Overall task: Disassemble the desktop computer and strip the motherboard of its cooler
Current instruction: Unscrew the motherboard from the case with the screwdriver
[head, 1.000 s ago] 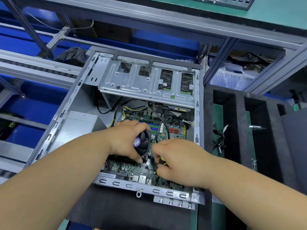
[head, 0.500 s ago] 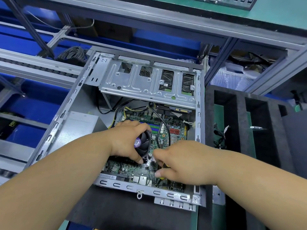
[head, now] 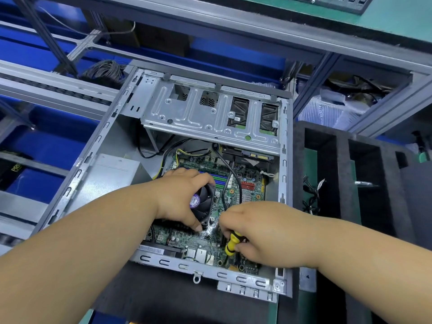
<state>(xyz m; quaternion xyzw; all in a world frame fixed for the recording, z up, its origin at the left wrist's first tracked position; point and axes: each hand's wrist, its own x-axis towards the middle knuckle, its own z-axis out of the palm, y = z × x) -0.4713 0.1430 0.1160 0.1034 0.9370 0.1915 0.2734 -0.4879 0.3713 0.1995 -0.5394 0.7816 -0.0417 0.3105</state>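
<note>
Since the earlier frame the right hand (head: pixel 266 232) has rolled at the wrist, so the yellow-and-black screwdriver (head: pixel 232 243) handle it grips now shows under its fingers, while the left hand (head: pixel 181 197) has stayed clamped over the cooler (head: pixel 203 203). Around both hands lies the open computer case (head: pixel 284 183), flat on the dark mat of the table (head: pixel 163 300), with its metal drive cage (head: pixel 210 113) beyond the hands and a grey power supply (head: pixel 117 171) out past the left forearm. Under the hands sits the green motherboard (head: pixel 247 183), not yet lifted out of the case. The cooler stands on it beneath the left palm, with fingers curled over its far edge and the thumb pressed down at its near corner; its black fan and purple hub label peep out beside the thumb. By my reading the step in hand is loosening the cooler's mounting screws, probably the one at the corner nearest the right hand. The next move calls for keeping the driver upright in the screw head and steadying the cooler against tilt, then shifting to any remaining corners before lifting it. A black cable (head: pixel 230 169) loops just beyond the right hand and may need clearing. The driver's shaft and tip, and the screw itself, are hidden by the right fingers; the cooler's far corners and its fan plug are covered by the left hand, so how many screws remain cannot be told. To the right of the right forearm, a black foam tray (head: pixel 364 164) holds small cables and a metal piece too small to identify.
</note>
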